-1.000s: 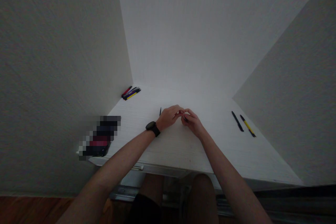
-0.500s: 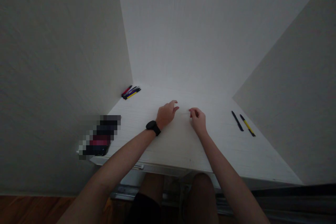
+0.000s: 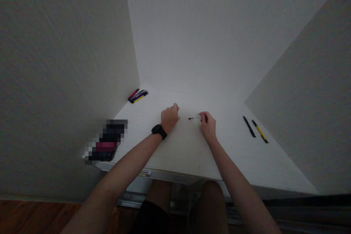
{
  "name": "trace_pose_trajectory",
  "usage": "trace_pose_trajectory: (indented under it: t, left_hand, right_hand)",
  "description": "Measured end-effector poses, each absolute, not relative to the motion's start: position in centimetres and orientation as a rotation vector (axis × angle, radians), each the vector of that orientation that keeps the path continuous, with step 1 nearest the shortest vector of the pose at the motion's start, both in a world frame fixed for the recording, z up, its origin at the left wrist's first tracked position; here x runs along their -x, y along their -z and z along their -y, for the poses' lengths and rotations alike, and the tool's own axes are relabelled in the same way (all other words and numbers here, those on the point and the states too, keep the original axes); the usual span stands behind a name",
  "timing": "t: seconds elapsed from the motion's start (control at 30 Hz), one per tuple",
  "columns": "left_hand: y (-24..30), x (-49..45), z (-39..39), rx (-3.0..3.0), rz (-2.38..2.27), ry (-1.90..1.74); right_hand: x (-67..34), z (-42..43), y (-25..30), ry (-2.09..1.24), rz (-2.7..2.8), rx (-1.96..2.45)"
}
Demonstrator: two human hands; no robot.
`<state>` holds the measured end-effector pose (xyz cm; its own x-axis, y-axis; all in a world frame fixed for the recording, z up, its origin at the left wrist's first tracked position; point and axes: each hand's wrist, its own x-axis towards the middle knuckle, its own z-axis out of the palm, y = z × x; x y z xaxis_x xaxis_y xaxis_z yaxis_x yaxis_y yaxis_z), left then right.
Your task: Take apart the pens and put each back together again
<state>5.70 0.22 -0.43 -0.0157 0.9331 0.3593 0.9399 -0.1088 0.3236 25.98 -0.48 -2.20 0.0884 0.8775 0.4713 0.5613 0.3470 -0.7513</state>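
Note:
My right hand (image 3: 208, 126) is closed in a pinch on a thin pale rod with a dark end, which looks like a pen refill (image 3: 195, 118). Its dark end points left, toward my left hand. My left hand (image 3: 169, 118), with a black watch (image 3: 158, 129) on the wrist, is closed with its knuckles up. A tiny dark piece (image 3: 179, 118) shows by its right edge, too small to name. What the left fingers hold, if anything, is hidden. Both hands are over the middle of the white desk (image 3: 181, 153), apart from each other.
Several pens (image 3: 138, 96) lie bunched at the back left corner. On the right are a black pen (image 3: 249, 126) and a yellow and black pen (image 3: 260, 131). A blurred-out dark and red item (image 3: 106, 142) lies at the left edge. Walls enclose the desk on three sides.
My left hand has drawn slightly left, and its fingers, apart before, have closed. The rod's dark end now shows between the hands. My right hand keeps its pinch, almost in place.

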Motion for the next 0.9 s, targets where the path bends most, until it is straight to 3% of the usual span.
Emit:
trace_pose_trajectory:
  t: [0.43,0.73,0.9]
  left_hand:
    - [0.39,-5.42,-0.32,2.223,2.097,0.787]
    - [0.70,-5.47,-0.76,2.650,1.456,0.786]
    - [0.92,-5.57,-0.84,2.789,1.329,0.691]
  right_hand:
    - [-25.95,0.69,1.92,-0.314,1.602,1.315]
    - [-25.99,0.89,1.99,-0.134,1.725,1.537]
    - [-25.62,1.14,1.95,-0.021,1.911,1.740]
